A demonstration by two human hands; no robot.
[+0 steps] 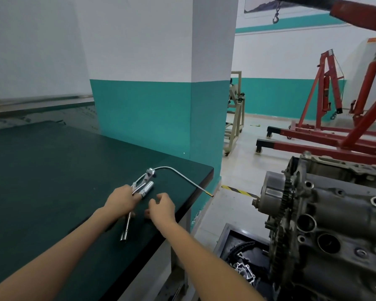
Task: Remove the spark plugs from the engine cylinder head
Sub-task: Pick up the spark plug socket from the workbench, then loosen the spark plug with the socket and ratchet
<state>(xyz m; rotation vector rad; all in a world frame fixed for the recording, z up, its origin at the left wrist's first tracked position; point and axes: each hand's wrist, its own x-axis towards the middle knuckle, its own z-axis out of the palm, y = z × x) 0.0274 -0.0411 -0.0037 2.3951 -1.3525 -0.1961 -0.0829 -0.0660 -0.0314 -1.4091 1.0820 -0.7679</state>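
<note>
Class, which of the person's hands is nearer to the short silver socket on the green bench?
Left. The left hand touches the tools beside the socket; the right hand hovers apart, toward the bench edge.

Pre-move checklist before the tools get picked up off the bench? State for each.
1. Tools within reach: ok, socket, ratchet and extension bar lie on the green bench.
2. Left hand on tools: ok, resting on the cluster; grip cannot tell.
3. Right hand free: ok, open above the bench, holding nothing.
4. Flexible pickup rod: not ok, tip overhangs the bench edge.
5. Cylinder head plug wells accessible: ok, open holes face up.
6. Plugs present in wells: cannot tell.
</note>
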